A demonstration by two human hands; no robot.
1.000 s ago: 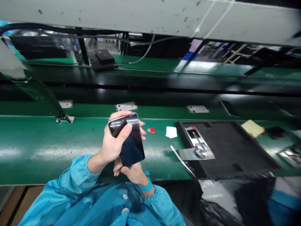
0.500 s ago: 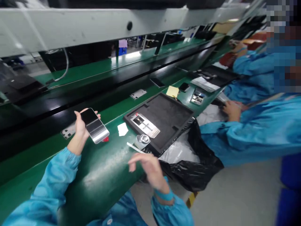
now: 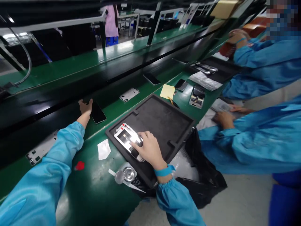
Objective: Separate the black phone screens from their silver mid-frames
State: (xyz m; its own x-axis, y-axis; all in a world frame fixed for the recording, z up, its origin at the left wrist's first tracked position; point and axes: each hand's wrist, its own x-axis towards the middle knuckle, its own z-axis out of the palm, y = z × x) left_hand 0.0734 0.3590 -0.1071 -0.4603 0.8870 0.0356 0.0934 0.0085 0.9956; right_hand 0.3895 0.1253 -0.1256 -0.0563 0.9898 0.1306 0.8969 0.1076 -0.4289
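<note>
The right hand [image 3: 150,149] partly hides pale panels [image 3: 132,135] — the cropped left sleeve [image 3: 50,169] overlaps a grey plate [image 3: 41,147].

Pale glare patches the green bench [image 3: 89,194] — upper left dim, upper-right corner pixelated.

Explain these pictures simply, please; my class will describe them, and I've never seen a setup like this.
There is no machine arm here: a person in blue sleeves works bare-handed. Every picture comes from one camera worn on that person's head, looking forward and down. The left hand is open beside a dark, phone-like slab lying on the green surface. The right hand has its fingers at pale flat parts in a black tray; whether it grips one is unclear. A white paper piece and a red scrap lie left of the tray, a yellow sheet beyond it.
</note>
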